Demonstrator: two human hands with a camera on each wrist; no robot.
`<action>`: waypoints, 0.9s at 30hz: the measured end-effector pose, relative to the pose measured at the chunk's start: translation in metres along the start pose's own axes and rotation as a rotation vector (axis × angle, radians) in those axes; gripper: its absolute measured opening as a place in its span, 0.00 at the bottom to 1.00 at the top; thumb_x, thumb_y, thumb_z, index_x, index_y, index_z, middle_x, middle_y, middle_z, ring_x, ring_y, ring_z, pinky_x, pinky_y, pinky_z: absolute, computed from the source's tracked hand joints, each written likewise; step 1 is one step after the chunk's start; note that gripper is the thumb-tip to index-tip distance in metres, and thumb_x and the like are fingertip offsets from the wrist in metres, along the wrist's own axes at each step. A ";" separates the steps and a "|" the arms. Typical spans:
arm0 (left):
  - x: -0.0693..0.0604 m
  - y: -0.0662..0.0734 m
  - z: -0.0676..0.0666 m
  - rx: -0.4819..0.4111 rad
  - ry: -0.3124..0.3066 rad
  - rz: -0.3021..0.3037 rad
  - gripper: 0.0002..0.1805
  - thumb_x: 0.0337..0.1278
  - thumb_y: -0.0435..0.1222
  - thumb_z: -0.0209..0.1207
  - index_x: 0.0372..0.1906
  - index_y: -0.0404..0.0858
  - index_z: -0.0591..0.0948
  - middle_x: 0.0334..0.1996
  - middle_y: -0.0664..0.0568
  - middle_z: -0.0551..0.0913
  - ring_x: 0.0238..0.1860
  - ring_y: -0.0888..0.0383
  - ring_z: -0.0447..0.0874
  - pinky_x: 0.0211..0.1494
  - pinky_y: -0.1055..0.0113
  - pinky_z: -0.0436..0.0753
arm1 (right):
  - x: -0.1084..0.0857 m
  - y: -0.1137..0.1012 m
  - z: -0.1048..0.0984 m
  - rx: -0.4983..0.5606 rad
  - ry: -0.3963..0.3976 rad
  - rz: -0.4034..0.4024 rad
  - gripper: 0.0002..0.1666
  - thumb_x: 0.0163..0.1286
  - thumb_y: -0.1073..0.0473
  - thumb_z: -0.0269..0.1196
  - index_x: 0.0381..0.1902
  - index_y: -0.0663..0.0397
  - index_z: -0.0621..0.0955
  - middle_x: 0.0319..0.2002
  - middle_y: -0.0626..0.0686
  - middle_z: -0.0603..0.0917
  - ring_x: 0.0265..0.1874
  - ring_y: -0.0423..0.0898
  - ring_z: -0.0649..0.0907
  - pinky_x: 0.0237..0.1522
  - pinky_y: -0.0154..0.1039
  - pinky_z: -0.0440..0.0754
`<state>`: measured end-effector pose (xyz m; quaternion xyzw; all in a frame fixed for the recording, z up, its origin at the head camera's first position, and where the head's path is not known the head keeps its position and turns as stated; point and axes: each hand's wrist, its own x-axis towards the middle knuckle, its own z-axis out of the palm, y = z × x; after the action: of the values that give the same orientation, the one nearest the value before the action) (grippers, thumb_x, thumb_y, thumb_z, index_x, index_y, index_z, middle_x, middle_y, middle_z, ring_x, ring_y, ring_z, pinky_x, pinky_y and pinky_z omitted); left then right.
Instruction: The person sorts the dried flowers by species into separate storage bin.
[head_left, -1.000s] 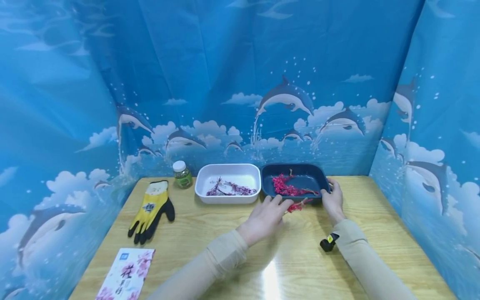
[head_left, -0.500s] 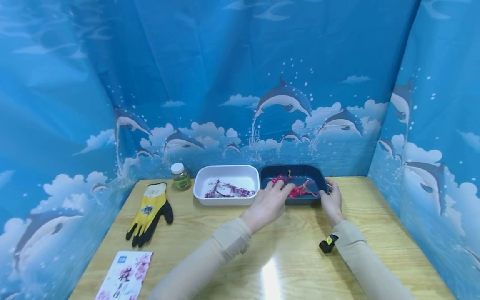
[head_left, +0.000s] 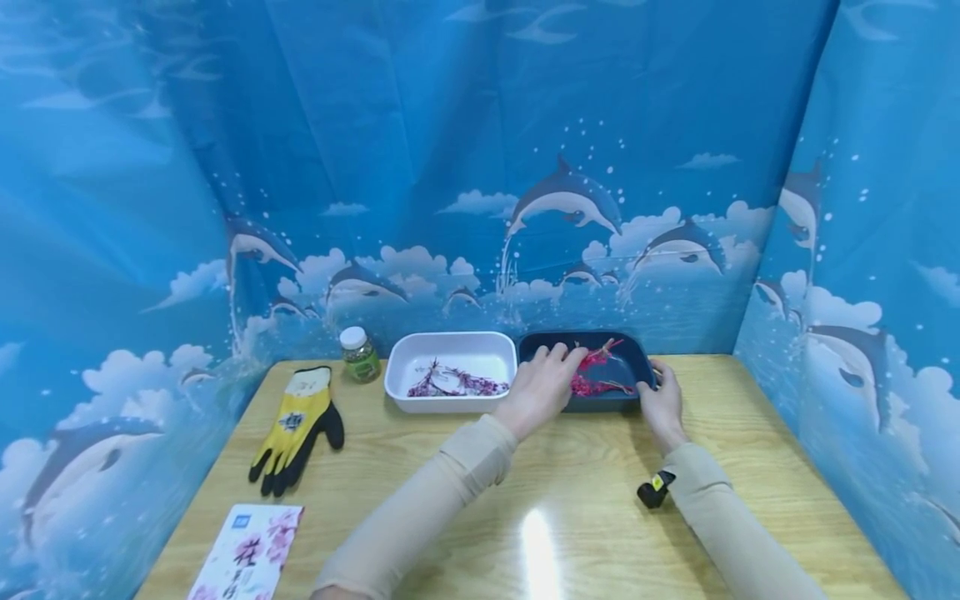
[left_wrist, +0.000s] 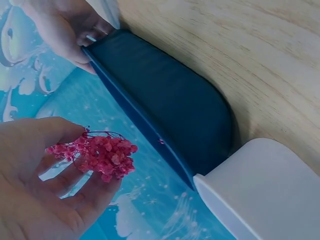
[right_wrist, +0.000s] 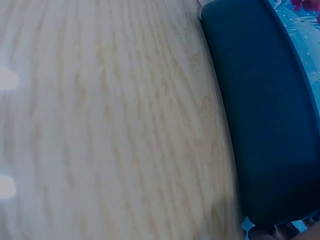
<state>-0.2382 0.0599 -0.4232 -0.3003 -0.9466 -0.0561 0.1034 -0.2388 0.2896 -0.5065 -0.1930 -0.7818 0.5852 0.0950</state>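
My left hand (head_left: pixel 543 387) pinches a small bunch of dried pink flowers (left_wrist: pixel 107 157) between thumb and fingers, above the dark blue tray (head_left: pixel 603 404). In the head view its stems point up to the right, while the hand hides part of the blossoms. Inside that tray lies another pink flower bunch (head_left: pixel 600 387). My right hand (head_left: pixel 663 400) grips the tray's right end, thumb at the near side. The right wrist view shows mainly the tray's outer wall (right_wrist: pixel 265 115), with fingertips at its lower end.
A white tray (head_left: pixel 450 406) stands against the dark one's left end, holding purple dried flowers (head_left: pixel 480 385). Farther left are a green-labelled jar (head_left: pixel 360 354), a yellow and black glove (head_left: pixel 296 429) and a flower-printed packet (head_left: pixel 247 550). A dolphin-print curtain (head_left: pixel 450 167) hangs behind the table.
My left hand has carried the pink bunch from in front of the dark tray up and back over it. The right hand keeps its grip on the tray's end.
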 end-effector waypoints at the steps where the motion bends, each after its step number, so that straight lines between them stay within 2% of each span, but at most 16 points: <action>1: 0.002 -0.001 0.001 0.003 0.003 -0.003 0.35 0.70 0.39 0.65 0.78 0.55 0.67 0.61 0.55 0.81 0.55 0.55 0.82 0.42 0.64 0.90 | 0.000 0.000 0.000 0.000 -0.001 0.002 0.36 0.80 0.68 0.48 0.83 0.59 0.57 0.79 0.72 0.63 0.77 0.66 0.67 0.79 0.60 0.70; 8: 0.010 -0.004 0.011 -0.014 -0.007 -0.017 0.35 0.71 0.40 0.65 0.79 0.55 0.67 0.62 0.55 0.81 0.57 0.54 0.82 0.46 0.62 0.91 | -0.001 0.001 -0.002 -0.013 -0.011 0.015 0.36 0.82 0.68 0.47 0.84 0.58 0.56 0.80 0.71 0.61 0.78 0.66 0.65 0.79 0.62 0.70; 15: 0.021 -0.006 0.021 -0.018 0.001 -0.036 0.31 0.74 0.39 0.61 0.77 0.57 0.68 0.61 0.55 0.82 0.54 0.54 0.82 0.46 0.61 0.91 | 0.001 0.002 -0.002 -0.018 -0.002 0.010 0.36 0.82 0.67 0.47 0.84 0.58 0.56 0.80 0.72 0.62 0.78 0.67 0.66 0.79 0.62 0.69; 22: 0.031 -0.007 0.028 -0.016 -0.026 -0.032 0.31 0.73 0.38 0.61 0.76 0.57 0.69 0.61 0.55 0.81 0.54 0.53 0.83 0.45 0.59 0.91 | -0.001 -0.001 -0.001 -0.015 0.003 0.020 0.36 0.82 0.67 0.47 0.84 0.57 0.56 0.80 0.71 0.62 0.78 0.67 0.66 0.78 0.62 0.70; 27: 0.036 -0.008 0.033 -0.017 -0.048 -0.054 0.30 0.73 0.38 0.61 0.75 0.57 0.70 0.61 0.54 0.81 0.54 0.52 0.82 0.47 0.58 0.91 | -0.002 0.000 0.000 0.005 0.006 0.005 0.36 0.81 0.69 0.48 0.83 0.59 0.58 0.79 0.72 0.63 0.77 0.66 0.67 0.78 0.60 0.71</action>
<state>-0.2767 0.0784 -0.4471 -0.2767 -0.9560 -0.0599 0.0764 -0.2372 0.2889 -0.5068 -0.1964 -0.7795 0.5869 0.0967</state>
